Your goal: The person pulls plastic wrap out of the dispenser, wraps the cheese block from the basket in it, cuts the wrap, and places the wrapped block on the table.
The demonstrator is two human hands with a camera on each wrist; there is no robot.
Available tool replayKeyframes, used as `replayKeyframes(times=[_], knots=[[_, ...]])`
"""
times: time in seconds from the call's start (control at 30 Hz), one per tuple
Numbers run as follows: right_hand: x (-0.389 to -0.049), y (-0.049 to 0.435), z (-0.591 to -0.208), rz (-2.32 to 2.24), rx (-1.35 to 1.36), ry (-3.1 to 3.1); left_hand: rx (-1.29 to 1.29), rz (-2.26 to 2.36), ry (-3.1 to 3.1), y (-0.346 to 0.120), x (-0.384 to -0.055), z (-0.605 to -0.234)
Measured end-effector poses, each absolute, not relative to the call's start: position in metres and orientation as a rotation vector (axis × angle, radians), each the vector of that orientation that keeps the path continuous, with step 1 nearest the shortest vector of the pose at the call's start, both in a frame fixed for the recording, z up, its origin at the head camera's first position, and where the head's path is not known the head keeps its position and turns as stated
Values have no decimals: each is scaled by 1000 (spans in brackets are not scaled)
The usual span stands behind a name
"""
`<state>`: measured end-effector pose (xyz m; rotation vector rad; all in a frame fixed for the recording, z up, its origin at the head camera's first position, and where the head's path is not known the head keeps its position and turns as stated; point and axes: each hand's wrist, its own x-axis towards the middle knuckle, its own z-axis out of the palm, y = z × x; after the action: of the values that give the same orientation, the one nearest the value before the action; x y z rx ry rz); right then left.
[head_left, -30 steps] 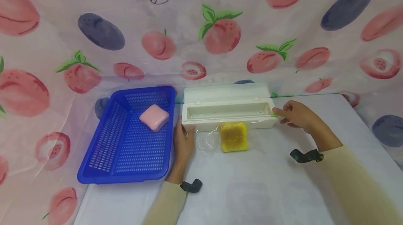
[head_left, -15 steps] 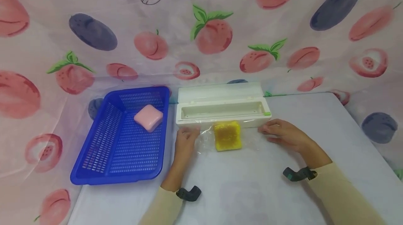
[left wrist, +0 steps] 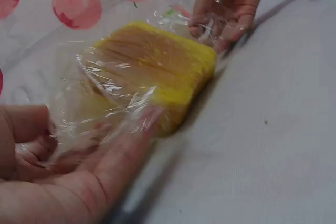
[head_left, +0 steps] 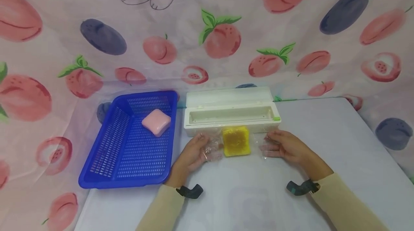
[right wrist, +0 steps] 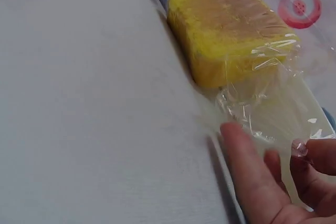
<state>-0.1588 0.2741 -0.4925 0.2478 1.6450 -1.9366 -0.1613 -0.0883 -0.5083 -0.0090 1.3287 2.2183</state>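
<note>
A yellow, brown-topped square block [head_left: 236, 141], like a thick slice of toast, lies under clear cling film [left wrist: 118, 72] in front of the white box. At the left end of the film, my left hand [head_left: 193, 152] pinches it between thumb and finger, with other fingers beneath the sheet. My right hand [head_left: 288, 146] pinches the film's right end, its lower fingers stretched toward the block. Just behind stands the long white cling film dispenser [head_left: 233, 126], its lid [head_left: 229, 95] raised and a green slider [head_left: 276, 118] at the right end of its front edge.
Left of my left hand is a blue perforated basket [head_left: 127, 182], with a pink rounded square block [head_left: 156, 122] inside. A peach-print cloth [head_left: 181, 15] hangs behind the white table [head_left: 252, 202].
My right hand has come down from the dispenser's green slider to the film. The left hand has left the dispenser's side, and both hands now lift the film's ends beside the block.
</note>
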Motion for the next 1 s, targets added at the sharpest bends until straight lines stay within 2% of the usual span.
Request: replayKeyframes(times=[0.3,0.47,0.67,0.83,1.0], knots=[[-142,277,-488,-1947,212,1561,-91,2096,1232,-90,-147,-499],[-129,277,-485,-1833,189,1592,-143,2002,1261,-96,-127,-496],[-113,278,-475,-1478,132,1884,-91,1780,1715,-103,-100,-488],[-119,262,-461,-1001,131,2406,-63,1438,2404,-90,-106,-477],[-143,240,-462,-825,-72,2650,114,1166,2620,-75,-129,-474]])
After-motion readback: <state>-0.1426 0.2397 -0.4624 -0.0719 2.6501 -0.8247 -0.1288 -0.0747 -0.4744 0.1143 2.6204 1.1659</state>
